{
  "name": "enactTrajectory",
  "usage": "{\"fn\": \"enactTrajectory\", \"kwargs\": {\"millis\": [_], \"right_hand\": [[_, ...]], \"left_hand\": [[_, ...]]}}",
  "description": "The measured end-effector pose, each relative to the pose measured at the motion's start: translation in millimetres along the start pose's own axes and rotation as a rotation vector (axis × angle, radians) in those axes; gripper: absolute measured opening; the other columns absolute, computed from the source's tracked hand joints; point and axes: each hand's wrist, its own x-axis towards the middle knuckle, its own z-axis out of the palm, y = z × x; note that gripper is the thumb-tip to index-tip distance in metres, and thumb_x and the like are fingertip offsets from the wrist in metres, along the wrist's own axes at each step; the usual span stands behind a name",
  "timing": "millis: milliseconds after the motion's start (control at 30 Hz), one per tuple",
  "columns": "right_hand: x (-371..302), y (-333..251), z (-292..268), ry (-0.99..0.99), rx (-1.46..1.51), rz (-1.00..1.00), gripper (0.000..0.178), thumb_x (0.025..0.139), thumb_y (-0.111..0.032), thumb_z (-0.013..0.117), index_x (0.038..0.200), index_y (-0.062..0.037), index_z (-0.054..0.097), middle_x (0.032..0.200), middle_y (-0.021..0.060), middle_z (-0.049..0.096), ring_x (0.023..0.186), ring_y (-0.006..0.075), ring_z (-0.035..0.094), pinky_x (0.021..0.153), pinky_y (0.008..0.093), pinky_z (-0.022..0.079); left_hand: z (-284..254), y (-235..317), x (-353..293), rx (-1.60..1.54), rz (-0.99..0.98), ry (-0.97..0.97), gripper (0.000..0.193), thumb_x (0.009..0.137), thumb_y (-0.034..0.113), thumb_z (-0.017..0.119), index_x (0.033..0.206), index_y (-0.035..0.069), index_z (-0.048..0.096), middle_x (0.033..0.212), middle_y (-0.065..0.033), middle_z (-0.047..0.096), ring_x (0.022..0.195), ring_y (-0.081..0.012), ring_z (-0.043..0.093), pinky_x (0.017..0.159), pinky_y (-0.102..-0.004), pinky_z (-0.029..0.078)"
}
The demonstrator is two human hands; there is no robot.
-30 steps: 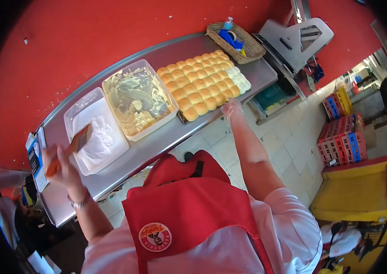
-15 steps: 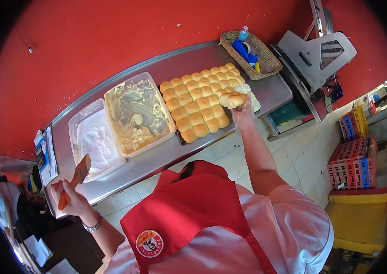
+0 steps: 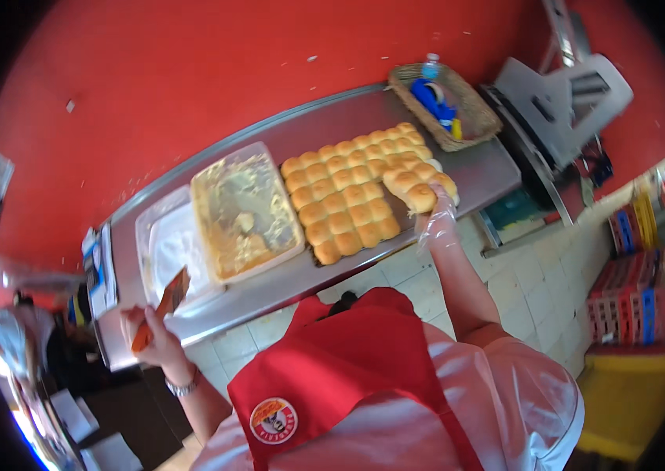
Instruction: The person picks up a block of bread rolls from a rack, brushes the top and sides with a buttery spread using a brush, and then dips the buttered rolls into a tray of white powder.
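In left hand [image 3: 161,345]: 1 broad-bladed spatula with an orange handle [image 3: 173,290], gripped in a closed fist. Long axis slanting forward and rightward from that hand; blade pointing away, overlapping in view the near end of a white-filled tub.

In right hand [image 3: 443,206], inside a clear plastic glove [image 3: 436,230]: 1 cluster of joined, round, golden-brown buns [image 3: 411,182], gripped along its near right side in partly closed, mostly hidden fingers. Location: just forward and left of that hand, domed tops up. Long axis unclear; lifted or resting, cannot tell.

Left of right hand, close to cluster: 1 slab of matching buns in rows [image 3: 340,192], longer from left to right.

Ahead of left hand: 1 rectangular translucent plastic tub of white cream [image 3: 142,259]; close on its right, 1 rectangular plastic tub smeared with yellow filling [image 3: 271,264]. Both between left hand and slab.

Beyond right hand: 1 oblong brown wicker basket [image 3: 478,119]. Beneath tubs, slab and basket: 1 grey metal table [image 3: 491,177].
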Motion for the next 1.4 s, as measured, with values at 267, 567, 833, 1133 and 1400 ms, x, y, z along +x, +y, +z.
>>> {"fn": "enactTrajectory", "kwargs": {"millis": [267, 567, 833, 1133, 1400], "right_hand": [[-114.7, -85.9, 38.6, -0.611, 0.456, -0.247, 0.064, 0.096, -0.055, 0.042, 0.143, -0.0115, 0.038, 0.147, 0.0116, 0.042, 0.133, 0.0317, 0.043, 0.108, 0.0560, 0.036], [-236.1, -15.0, -22.7, -0.548, -0.337, -0.600, 0.060, 0.093, -0.045, 0.055, 0.142, -0.0159, 0.039, 0.143, 0.0112, 0.045, 0.132, 0.0318, 0.042, 0.108, 0.0603, 0.032], [-431.7, -35.3, -133.2, -0.528, 0.100, -0.727, 0.072, 0.086, -0.066, 0.050, 0.143, -0.0217, 0.042, 0.148, 0.0091, 0.040, 0.137, 0.0337, 0.037, 0.113, 0.0595, 0.021], [-653.6, 10.6, -223.7, -0.277, 0.578, -1.057, 0.076, 0.079, -0.070, 0.057, 0.137, -0.0230, 0.048, 0.142, 0.0116, 0.048, 0.128, 0.0394, 0.046, 0.107, 0.0665, 0.027], [-802.8, 35.7, -219.9, -0.134, 0.614, -1.312, 0.080, 0.082, -0.073, 0.050, 0.141, -0.0192, 0.043, 0.144, 0.0174, 0.043, 0.132, 0.0431, 0.040, 0.110, 0.0627, 0.027]], "left_hand": [[9.3, 16.9, 30.9, -0.129, 0.088, -0.107, 0.017, 0.087, -0.002, 0.059, 0.073, -0.005, 0.050, 0.073, -0.0104, 0.047, 0.069, -0.0243, 0.046, 0.064, -0.0362, 0.037], [66.8, 3.3, 39.1, -0.493, 0.232, -0.400, 0.010, 0.089, 0.001, 0.056, 0.081, -0.005, 0.058, 0.075, -0.0101, 0.049, 0.068, -0.0213, 0.047, 0.075, -0.0391, 0.043], [63.3, 88.1, -29.6, -0.772, 0.043, -0.812, 0.020, 0.085, 0.016, 0.073, 0.086, -0.003, 0.067, 0.076, -0.0123, 0.066, 0.069, -0.0224, 0.062, 0.066, -0.0342, 0.050], [69.7, 189.2, -87.5, -1.484, 0.103, -0.965, 0.018, 0.083, 0.003, 0.073, 0.070, -0.003, 0.063, 0.067, -0.0085, 0.060, 0.062, -0.0178, 0.054, 0.063, -0.0290, 0.048], [-38.4, 271.3, -127.8, -1.813, 0.375, -1.108, 0.026, 0.082, -0.002, 0.070, 0.064, 0.001, 0.052, 0.068, -0.0081, 0.050, 0.059, -0.0225, 0.045, 0.060, -0.0345, 0.043]]}}
